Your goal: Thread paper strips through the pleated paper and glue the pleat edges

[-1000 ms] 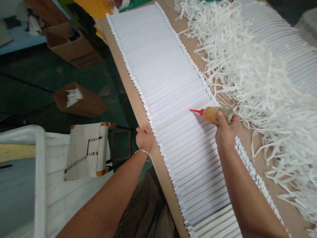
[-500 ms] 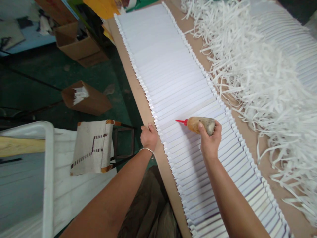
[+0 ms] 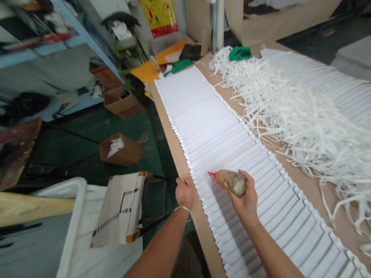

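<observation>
**Squeeze bottle in the right grip, over the near row of overlapped white pieces**

Held tilted in the right grip, closed snugly around the broad base end. Ends in a red nozzle, pointing from the right grip toward the left grip; too small to judge whether touching the row or just above it. Likely light and soft-walled, yielding under a squeeze; perhaps slick or tacky on the stained skin. Hardly fragile, apart from the thin nozzle. Best taken by the thick body, as here, well behind the nozzle.

To the left of the right grip: the left grip, half curled at the edge of the desk, with a bracelet just behind it. Impossible to say whether clasping that edge.

Counted: one bottle, one nozzle, two grips, one bracelet. Beneath and ahead of the right grip, one near row, with pieces too closely lapped to count. To the right of the right grip, one heap of narrow white ribbons, with strands past counting; beyond it, one far row of white pieces. To the left of the left grip, one stool; farther ahead on that side, two cardboard boxes, the nearer with white scraps inside.
</observation>
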A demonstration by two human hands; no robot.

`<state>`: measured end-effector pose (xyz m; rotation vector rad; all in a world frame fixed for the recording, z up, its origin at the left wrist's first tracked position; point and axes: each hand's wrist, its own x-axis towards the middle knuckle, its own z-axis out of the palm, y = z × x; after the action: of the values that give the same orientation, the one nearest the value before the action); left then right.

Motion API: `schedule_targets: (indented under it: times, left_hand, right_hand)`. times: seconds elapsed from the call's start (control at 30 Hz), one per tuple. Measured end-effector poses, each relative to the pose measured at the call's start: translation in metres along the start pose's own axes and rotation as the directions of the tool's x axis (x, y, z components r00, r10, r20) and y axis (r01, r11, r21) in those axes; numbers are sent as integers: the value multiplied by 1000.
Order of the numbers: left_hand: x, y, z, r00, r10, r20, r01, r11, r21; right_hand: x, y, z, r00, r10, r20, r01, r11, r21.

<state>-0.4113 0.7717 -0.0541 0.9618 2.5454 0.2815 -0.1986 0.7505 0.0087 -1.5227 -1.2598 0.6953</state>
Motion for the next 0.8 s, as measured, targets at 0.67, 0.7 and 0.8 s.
schedule_targets:
  times: [0.67, 0.7, 0.8]
  left_hand:
    - [7, 1, 3, 1000, 0, 8, 0, 1000, 31]
    - [7, 1, 2, 1000, -2, 3, 2, 999, 37]
    - [6, 3, 0, 1000, -7, 4, 7, 999, 52]
  right_hand:
    - [174, 65, -88, 814, 434, -386, -186, 825, 534]
    - [179, 68, -87, 809, 434, -397, -187, 830, 526]
    - [190, 73, -81, 801, 420, -425, -175, 845, 506]
